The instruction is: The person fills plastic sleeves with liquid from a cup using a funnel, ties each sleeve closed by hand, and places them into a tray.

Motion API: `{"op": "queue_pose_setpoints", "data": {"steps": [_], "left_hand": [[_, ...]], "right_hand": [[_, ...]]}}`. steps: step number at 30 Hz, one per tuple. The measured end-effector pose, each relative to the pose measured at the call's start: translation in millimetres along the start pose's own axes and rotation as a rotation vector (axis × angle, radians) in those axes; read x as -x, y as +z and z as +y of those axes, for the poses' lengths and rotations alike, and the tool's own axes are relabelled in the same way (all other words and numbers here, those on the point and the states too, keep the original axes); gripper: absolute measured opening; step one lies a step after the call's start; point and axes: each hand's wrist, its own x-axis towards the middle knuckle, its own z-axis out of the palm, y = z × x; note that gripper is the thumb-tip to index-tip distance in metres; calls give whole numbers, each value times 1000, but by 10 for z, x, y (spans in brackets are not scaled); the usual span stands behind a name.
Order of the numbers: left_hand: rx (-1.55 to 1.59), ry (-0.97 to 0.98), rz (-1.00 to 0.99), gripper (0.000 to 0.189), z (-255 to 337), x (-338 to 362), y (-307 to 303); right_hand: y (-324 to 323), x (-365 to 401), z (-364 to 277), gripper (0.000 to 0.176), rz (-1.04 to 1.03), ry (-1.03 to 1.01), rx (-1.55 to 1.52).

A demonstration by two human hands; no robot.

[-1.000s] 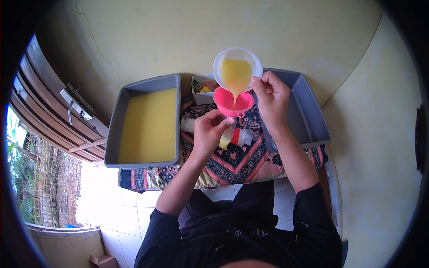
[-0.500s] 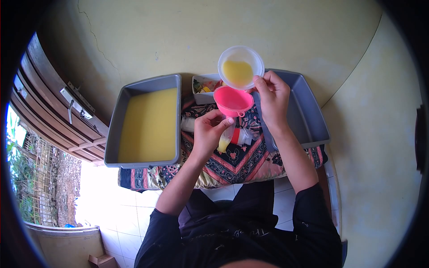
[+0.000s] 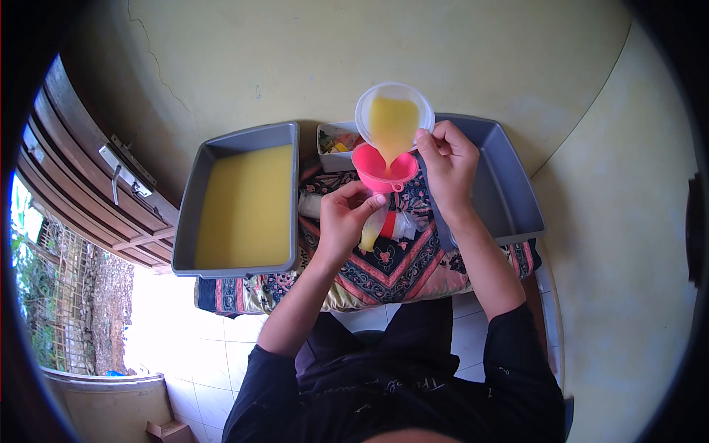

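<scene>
pale, cracked wall (image 3: 295,66) fills the upper part of the frame, and below it a flower-patterned cloth (image 3: 391,284) covers the surface at the center. on the left side of the frame sits a gray tray (image 3: 189,199) holding a wide pool of yellow liquid (image 3: 247,207). a second gray bin (image 3: 509,192) stands at the center right, partly behind the right forearm. between them, near the wall, is a white box (image 3: 336,162) with colorful small items in it.

the right hand (image 3: 452,159) is closed on the edge of a clear plastic cup (image 3: 395,91), thumb on the rim, just above the center of the frame. the cup is tilted, and yellow liquid runs from its lower lip into a pink funnel (image 3: 380,181) right under it. the left hand (image 3: 348,220) is pinched narrow, thumb against fingers, at the funnel's lower end, gripping the top of a clear bag (image 3: 372,225) that hangs below with some yellow liquid at its bottom. beside the bag, on the cloth, lies a red and white packet (image 3: 399,225).

at the left edge of the frame is a brown wooden door (image 3: 88,170) with a metal handle (image 3: 116,184); white floor tiles (image 3: 214,369) show at the lower left.
</scene>
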Motion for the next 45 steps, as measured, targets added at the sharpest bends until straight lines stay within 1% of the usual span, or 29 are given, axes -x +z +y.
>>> {"op": "queue_pose_setpoints", "data": {"steps": [7, 13, 15, 22, 24, 25, 27, 28, 30, 31, 33, 35, 37, 38, 39, 42, 45], "left_hand": [[21, -7, -4, 19, 24, 12, -1], [32, -17, 0, 19, -3, 22, -8], [30, -15, 1, 19, 10, 27, -11], [35, -5, 12, 17, -8, 59, -32], [40, -13, 24, 16, -32, 56, -61], [45, -20, 36, 16, -52, 52, -81], [73, -17, 63, 15, -106, 32, -133], [100, -14, 90, 15, -125, 22, -163], [111, -9, 111, 15, -137, 6, -224], [122, -2, 134, 14, -142, -7, -258], [122, 13, 144, 15, -210, -35, -330], [158, 13, 176, 16, -265, -55, -375], [171, -4, 190, 17, -254, -45, -385], [170, -1, 194, 17, -278, -42, -402], [169, 2, 199, 17, -296, -42, -418], [148, 3, 200, 18, -318, -36, -442], [154, -1, 200, 18, -291, -30, -411]], "right_hand": [[6, 23, 9, 21, -18, -6, 16], [17, 5, -19, 22, -4, 93, -78], [30, 0, 76, 23, 21, 145, -225], [37, 3, 116, 21, 39, 254, -301], [60, 10, 84, 20, 56, 330, -362], [69, 13, 100, 20, 56, 330, -362], [88, 34, 185, 21, 137, 397, -433], [101, 60, 244, 21, 138, 398, -433], [132, 146, 426, 20, 212, 483, -484], [147, 202, 565, 20, 210, 483, -485], [176, 355, 874, 19, 210, 597, -414], [215, 518, 1097, 18, 187, 627, -430], [254, 692, 1396, 17, 137, 781, -297], [265, 777, 1514, 17, 147, 817, -341], [274, 821, 1564, 17, 145, 817, -343], [290, 935, 1683, 16, -23, 922, -414], [287, 933, 1687, 21, -43, 940, -356]]}}
